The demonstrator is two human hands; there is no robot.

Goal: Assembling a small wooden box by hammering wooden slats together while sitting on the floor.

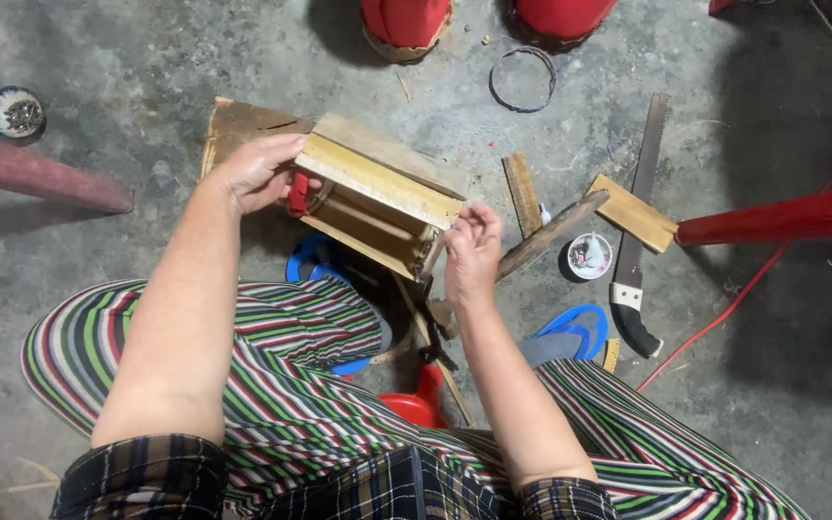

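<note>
A small frame of pale bamboo slats point(377, 197) is held in the air over my knees. My left hand point(257, 171) grips its left end, fingers wrapped over the top slat, beside a red piece point(298, 195) fixed at that end. My right hand point(472, 246) pinches the frame's right end, thumb and fingers closed at the corner. Below the frame a long wooden stick point(546, 236) lies slanted on the floor.
A flat wooden board point(238, 125) lies under the frame. To the right lie a saw-like blade with a black handle point(633, 260), a wooden block point(633, 212), a small white dish point(589, 255), a red cord point(763, 270) and red stool legs point(782, 217). A wire ring point(522, 77) lies farther off.
</note>
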